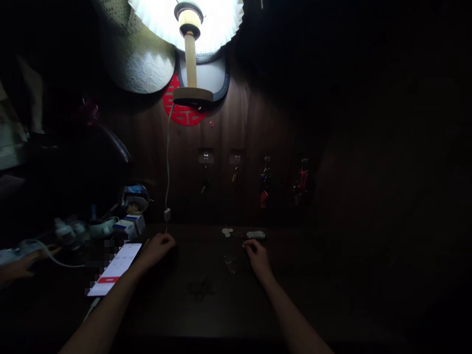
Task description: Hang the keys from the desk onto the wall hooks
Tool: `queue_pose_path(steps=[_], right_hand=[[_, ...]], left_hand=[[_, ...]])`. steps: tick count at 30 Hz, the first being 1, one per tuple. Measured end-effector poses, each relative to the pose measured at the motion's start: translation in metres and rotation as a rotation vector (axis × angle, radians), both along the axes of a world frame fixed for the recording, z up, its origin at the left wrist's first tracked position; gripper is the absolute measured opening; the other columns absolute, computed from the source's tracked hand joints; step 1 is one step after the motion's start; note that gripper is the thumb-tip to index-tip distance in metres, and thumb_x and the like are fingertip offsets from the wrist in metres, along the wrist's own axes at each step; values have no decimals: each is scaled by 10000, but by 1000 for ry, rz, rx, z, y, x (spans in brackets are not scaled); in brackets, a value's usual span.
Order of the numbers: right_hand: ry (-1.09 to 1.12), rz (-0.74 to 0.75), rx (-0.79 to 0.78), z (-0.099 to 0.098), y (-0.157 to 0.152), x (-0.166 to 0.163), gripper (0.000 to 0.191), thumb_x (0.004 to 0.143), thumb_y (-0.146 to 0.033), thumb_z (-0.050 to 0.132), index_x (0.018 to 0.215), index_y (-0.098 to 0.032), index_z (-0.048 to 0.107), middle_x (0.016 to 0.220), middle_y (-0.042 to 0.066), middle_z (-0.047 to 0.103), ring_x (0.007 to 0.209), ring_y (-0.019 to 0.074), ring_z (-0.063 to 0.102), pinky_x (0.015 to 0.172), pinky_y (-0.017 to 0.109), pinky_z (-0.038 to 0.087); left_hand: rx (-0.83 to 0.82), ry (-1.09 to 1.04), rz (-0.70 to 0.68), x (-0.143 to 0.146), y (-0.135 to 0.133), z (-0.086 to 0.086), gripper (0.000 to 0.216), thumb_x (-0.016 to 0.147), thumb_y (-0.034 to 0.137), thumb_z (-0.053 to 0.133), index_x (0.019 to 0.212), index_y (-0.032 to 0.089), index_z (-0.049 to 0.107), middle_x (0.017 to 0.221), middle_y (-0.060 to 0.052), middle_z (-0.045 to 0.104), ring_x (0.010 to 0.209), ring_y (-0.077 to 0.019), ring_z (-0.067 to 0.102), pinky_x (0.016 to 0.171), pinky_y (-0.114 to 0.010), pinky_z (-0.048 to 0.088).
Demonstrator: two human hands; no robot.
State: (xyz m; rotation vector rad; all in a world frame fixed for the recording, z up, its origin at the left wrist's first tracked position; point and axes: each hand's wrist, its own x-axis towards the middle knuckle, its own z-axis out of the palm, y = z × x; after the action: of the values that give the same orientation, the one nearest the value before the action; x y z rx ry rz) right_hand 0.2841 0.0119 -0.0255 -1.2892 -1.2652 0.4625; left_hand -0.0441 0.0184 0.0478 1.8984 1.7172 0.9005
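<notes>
The two hands were kept low over the dark counter [158, 317] and apart, which seemed to leave the strip between them free for sight and reach. The right hand [260, 258] had its thumb and forefinger drawn together, as if to pinch something small; a pale speck showed there, but I could not tell whether it was an object. The left hand [159, 248] rested with its fingers loosely curled, probably to steady that arm, and whether it held anything could not be made out. Small shiny pieces [230, 264] lay loose between the hands, nearer the right one, likely spread so that single ones could be picked out. Pale discs [226, 231] and a silvery oval thing [255, 235] sat just beyond the right hand, perhaps to stay within its reach; a dark flat thing [201, 288] (too dim to identify) lay nearer the body, between the forearms. The lit phone [120, 263] lay just left of the left hand, face up so its screen could be read, with a cable [93, 306] at its near end. High beyond the hands, the lamp [191, 59] presumably hung there to light them, while keys [235, 175] dangled from hooks, clear of the counter.
</notes>
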Motion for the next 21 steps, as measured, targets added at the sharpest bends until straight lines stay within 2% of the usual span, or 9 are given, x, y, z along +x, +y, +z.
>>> queue_pose_path(steps=[4, 8, 11, 15, 21], right_hand=[[4, -13, -15, 2, -1, -1, 208, 642, -363, 490, 666, -212, 629, 748, 52, 669, 787, 239, 615, 755, 341, 451], [8, -12, -19, 2, -1, -1, 207, 643, -357, 485, 665, -210, 629, 751, 52, 663, 793, 238, 609, 771, 344, 444], [3, -2, -19, 2, 0, -1, 198, 652, -348, 484, 666, -210, 626, 757, 52, 662, 801, 236, 607, 770, 340, 442], [-6, 16, -17, 1, 0, -1, 183, 671, -330, 483, 673, -213, 623, 763, 47, 664, 798, 229, 609, 759, 328, 441], [-17, 6, -15, 2, 0, -2, 175, 678, -302, 469, 677, -215, 620, 753, 37, 661, 773, 218, 615, 709, 307, 451]], left_hand=[[30, -247, 12, 5, 9, 14, 400, 698, 531, 495, 804, 197, 686, 886, -44, 728, 855, -228, 655, 704, -297, 486], [72, -658, -27, 23, 17, 35, 422, 598, 555, 642, 803, 192, 708, 1037, -79, 713, 1025, -255, 616, 847, -330, 471], [111, -778, -83, 40, 23, 53, 466, 590, 571, 666, 859, 194, 708, 1088, -76, 698, 1081, -251, 588, 907, -340, 445], [204, -834, -76, 60, 34, 76, 486, 611, 531, 695, 952, 185, 694, 1127, -87, 679, 1090, -249, 578, 922, -356, 432], [406, -703, 35, 80, 58, 113, 338, 682, 421, 666, 918, 181, 700, 1027, -51, 714, 1023, -215, 609, 921, -337, 434]])
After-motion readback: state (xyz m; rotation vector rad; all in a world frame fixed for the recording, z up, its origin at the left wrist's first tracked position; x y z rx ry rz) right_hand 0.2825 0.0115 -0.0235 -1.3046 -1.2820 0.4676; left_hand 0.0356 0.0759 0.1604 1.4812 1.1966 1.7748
